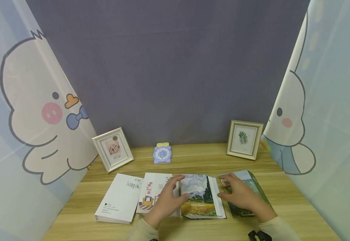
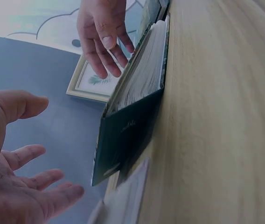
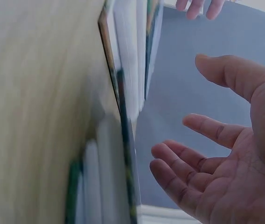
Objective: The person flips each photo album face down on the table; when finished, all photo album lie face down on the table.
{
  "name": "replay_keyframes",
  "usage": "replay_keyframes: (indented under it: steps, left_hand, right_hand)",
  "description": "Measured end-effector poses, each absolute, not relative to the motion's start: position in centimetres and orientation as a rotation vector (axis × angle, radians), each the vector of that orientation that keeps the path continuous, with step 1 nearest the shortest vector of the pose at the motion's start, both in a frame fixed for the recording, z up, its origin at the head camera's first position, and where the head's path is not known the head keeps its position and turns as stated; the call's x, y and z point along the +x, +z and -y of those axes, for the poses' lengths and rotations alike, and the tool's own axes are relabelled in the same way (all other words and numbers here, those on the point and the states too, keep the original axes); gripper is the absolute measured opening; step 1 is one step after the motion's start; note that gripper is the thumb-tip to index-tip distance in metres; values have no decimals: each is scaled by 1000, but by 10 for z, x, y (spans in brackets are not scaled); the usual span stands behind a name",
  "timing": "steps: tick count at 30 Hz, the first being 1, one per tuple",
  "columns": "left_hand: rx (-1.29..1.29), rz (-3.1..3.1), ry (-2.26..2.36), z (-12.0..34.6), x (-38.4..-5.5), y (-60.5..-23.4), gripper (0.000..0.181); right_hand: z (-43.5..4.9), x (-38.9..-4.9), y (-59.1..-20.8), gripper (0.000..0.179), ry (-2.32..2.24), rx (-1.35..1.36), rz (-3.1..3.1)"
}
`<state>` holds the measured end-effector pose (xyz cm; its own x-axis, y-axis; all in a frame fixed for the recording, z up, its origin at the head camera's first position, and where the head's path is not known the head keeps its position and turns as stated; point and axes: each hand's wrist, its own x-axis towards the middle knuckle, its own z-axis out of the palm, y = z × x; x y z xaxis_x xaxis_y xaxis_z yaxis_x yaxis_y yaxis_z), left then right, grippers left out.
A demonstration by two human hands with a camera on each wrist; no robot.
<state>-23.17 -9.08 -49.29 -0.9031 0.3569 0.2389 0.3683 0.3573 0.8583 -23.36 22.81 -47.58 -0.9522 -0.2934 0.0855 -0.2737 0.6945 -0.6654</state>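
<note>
The left hand hovers at the lower centre of the head view, over the left edge of the photo album, its fingers loosely spread, the thumb well apart and nothing held. The right hand, to the right of it in the frame, is also spread wide and holds nothing, above the left part of a landscape-covered album. The photo album lies on the wooden table between the hands, painted cover up, with a white strip along its right side. Left of it lie a book with a yellow armchair and, at the lower left, a white book. Farther up stand a tilted picture frame, a blue clock and, right of centre, a plant-print frame
</note>
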Motion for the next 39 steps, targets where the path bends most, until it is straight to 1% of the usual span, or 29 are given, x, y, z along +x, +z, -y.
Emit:
replay_keyframes:
  steps: [5, 12, 19, 25, 32, 39]
  left_hand:
    - [-696, 2557, -1789, 98, -229, -498, 75]
    - [-669, 2577, -1876, 102, -227, -500, 77]
    - [-654, 2611, -1859, 103, -224, -503, 82]
    - [-613, 2667, -1793, 104, -221, -504, 80]
    - [-653, 2671, -1811, 103, -222, -508, 78]
    - [-611, 2714, -1817, 101, -223, -508, 79]
  right_hand:
    - [-214, -233, -480, 70, -1071, -549, -2829]
    - [-198, -233, -484, 70, -1066, -641, -2794]
    - [-190, -235, -487, 68, -959, -596, -2810]
    - [-187, -236, -486, 69, -921, -554, -2800]
    - [-189, -234, -486, 66, -939, -575, -2783]
    - [-192, -234, -489, 65, -941, -603, -2795]
